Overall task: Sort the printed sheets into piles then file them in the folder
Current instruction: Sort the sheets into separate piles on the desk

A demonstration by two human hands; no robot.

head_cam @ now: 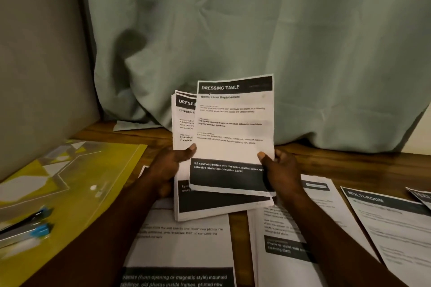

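Sheet (233, 128) headed DRESSING TABLE stands upright above the table (338, 156), its lower right edge pinched by the right hand (282, 170); the left hand (168, 168) grips the stack (184, 123) behind. Match the header (MULTI-ROOM sheet (391, 228) lies right) and lay it square before reaching for the yellow folder (77, 170).

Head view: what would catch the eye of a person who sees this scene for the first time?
First, the sheet headed DRESSING TABLE, held up in the middle by the right hand, with the left hand gripping a stack of similar sheets just behind it. Next, the yellow folder lying at the left on the wooden table, and the pale green curtain filling the background.
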